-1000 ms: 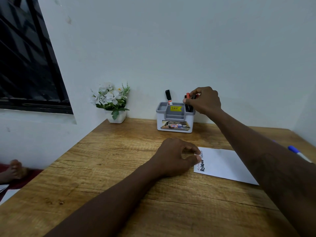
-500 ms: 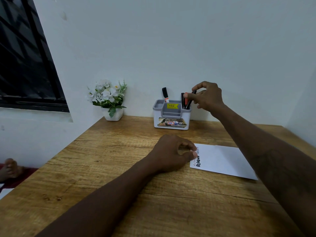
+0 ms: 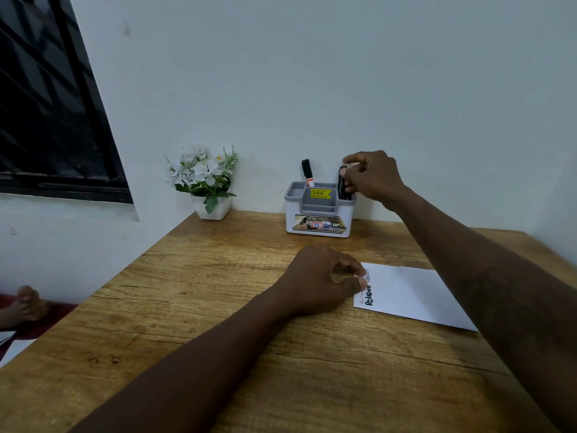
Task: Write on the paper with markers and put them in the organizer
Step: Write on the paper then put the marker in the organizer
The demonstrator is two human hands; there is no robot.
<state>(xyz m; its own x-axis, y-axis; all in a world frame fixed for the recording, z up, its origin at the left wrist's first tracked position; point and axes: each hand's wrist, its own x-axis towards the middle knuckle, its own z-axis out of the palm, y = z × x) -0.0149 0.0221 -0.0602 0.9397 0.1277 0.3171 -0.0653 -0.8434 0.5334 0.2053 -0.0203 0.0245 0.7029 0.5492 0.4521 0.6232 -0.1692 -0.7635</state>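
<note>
- Dark marker barrels [image 3: 342, 182] stand upright in the right rear compartment of the organizer [image 3: 318, 210], and the right hand [image 3: 373, 176] is on them: thumb and fingertips are pinched round the upper part of the markers, the other fingers curled close above.
- How many markers that hand holds I cannot tell; the barrels overlap and the fingers cover their tops.
- The right forearm stretches from the lower right corner of the view across the table toward the back wall, passing over the right part of the paper [image 3: 406, 292].
- The organizer is white with a grey top insert split into compartments, a yellow price sticker inside and a printed label on its front; it sits at the rear of the table against the wall.
- A single black-capped marker [image 3: 307, 173] stands alone in the left rear compartment, leaning slightly left, apart from the held ones.
- The left hand [image 3: 321, 281] rests on the wooden table [image 3: 187, 307], loosely curled, with thumb and index fingertips pressing the left edge of the paper.
- The paper is white, lies flat, and bears black handwriting just beside those fingertips.
- A small white pot of white flowers [image 3: 204, 179] stands left of the organizer, by the wall.
- A dark barred window [image 3: 46, 104] fills the upper left.
</note>
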